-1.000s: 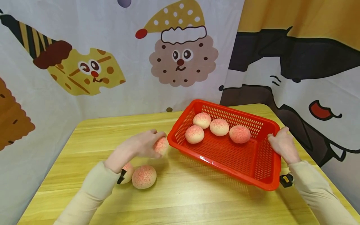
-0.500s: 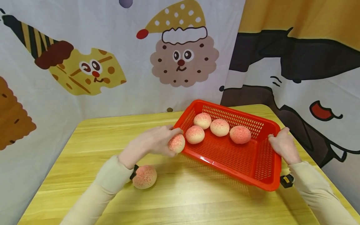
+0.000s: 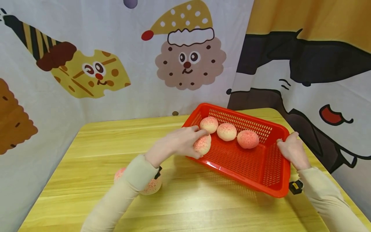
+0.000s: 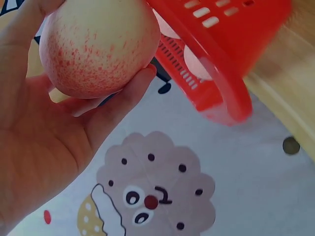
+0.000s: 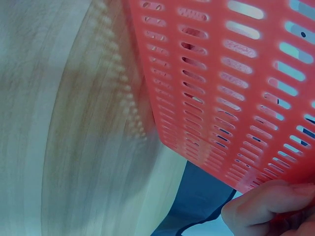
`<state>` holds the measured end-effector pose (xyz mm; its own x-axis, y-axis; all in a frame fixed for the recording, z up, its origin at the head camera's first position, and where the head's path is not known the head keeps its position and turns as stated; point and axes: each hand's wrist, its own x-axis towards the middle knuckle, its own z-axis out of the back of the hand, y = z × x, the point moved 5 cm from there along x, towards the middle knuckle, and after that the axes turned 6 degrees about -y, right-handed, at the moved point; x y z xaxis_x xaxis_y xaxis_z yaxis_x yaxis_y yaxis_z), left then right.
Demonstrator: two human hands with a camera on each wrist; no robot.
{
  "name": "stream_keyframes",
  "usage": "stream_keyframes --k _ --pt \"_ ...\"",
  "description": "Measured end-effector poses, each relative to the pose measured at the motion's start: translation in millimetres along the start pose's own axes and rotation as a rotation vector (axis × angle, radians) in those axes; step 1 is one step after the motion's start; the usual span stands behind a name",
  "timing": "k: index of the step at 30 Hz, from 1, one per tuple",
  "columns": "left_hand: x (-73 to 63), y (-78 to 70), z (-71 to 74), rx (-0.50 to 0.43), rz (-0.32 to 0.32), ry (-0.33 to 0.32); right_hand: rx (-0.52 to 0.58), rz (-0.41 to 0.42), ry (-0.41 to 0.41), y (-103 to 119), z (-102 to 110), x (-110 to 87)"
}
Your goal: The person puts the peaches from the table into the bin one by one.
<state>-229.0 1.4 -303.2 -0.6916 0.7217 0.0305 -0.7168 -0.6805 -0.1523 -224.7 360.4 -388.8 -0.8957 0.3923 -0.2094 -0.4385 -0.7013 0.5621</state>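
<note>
My left hand [image 3: 186, 141] holds a pink-speckled peach [image 3: 203, 145] over the left end of the red plastic basket [image 3: 232, 166]. In the left wrist view the fingers curl round the same peach [image 4: 101, 46], just beside the basket's rim [image 4: 231, 98]. My right hand [image 3: 292, 150] grips the basket's right rim; in the right wrist view its curled fingers [image 5: 266, 206] are at the slotted wall [image 5: 211, 98]. Several peaches lie inside, among them a pinker peach [image 3: 247, 139]. The held peach and left hand hide part of the basket's left end.
Two peaches sit on the wooden table [image 3: 185, 206], partly behind my left forearm: one peach [image 3: 150, 187] and another peach [image 3: 118, 174]. A black and yellow object [image 3: 295, 187] is by my right wrist. A printed cloth [image 3: 130, 106] hangs behind the table.
My left hand has carried the peach rightward, from outside the basket's left corner to over its inside. The right hand and the basket have hardly moved.
</note>
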Motion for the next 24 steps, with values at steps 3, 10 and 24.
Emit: stream_keyframes --k 3,10,24 --pt "10.0 -3.0 -4.7 -0.014 -0.004 0.015 -0.001 -0.006 0.001 0 0 -0.1" --pt "32.9 -9.7 -22.1 0.007 -0.024 0.055 -0.011 -0.005 -0.006 0 0 0.9" --pt "68.3 -24.7 -54.3 0.109 -0.1 0.036 -0.003 -0.003 -0.002 -1 -1 1.5"
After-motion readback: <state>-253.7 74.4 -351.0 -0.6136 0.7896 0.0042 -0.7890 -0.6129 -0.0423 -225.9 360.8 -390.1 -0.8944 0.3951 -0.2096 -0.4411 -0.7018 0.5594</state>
